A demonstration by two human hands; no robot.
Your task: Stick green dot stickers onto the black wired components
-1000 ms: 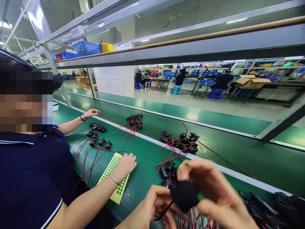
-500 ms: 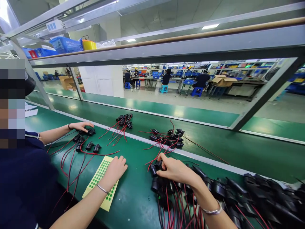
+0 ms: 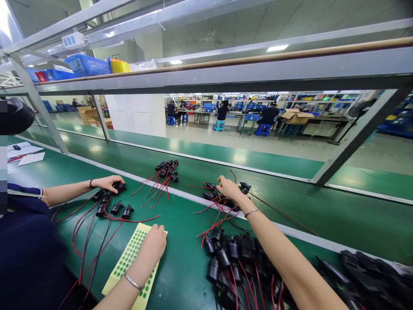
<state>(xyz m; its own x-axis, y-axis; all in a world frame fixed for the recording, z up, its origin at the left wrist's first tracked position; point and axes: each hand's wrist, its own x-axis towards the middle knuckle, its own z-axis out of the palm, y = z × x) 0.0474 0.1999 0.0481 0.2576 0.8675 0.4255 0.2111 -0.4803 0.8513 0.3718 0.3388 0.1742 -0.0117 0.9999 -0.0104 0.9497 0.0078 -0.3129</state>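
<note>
My left hand (image 3: 154, 243) lies on the right side of a pale yellow sheet of round green stickers (image 3: 129, 249), its fingers bent together over the edge near the top corner; their tips are hidden. My right hand (image 3: 228, 189) reaches over a small pile of black cylindrical parts with red wires (image 3: 209, 194) beyond the white strip. Its fingers curl down among them, and what they pinch is hidden. Closer to me lies a bigger heap of similar black parts (image 3: 222, 256), with red and black wires trailing towards me.
At left, a co-worker's hand (image 3: 112, 184) touches another group of black wired parts (image 3: 100, 209). A further cluster (image 3: 167, 170) lies beyond the white strip (image 3: 180, 196). Dark pieces (image 3: 371, 275) lie at right. A shelf beam (image 3: 226, 79) and slanted post (image 3: 358, 135) stand ahead.
My right hand has left the near heap and moved away from me onto the far pile. My left hand stays at the sticker sheet, its fingers more bent. The view has shifted slightly.
</note>
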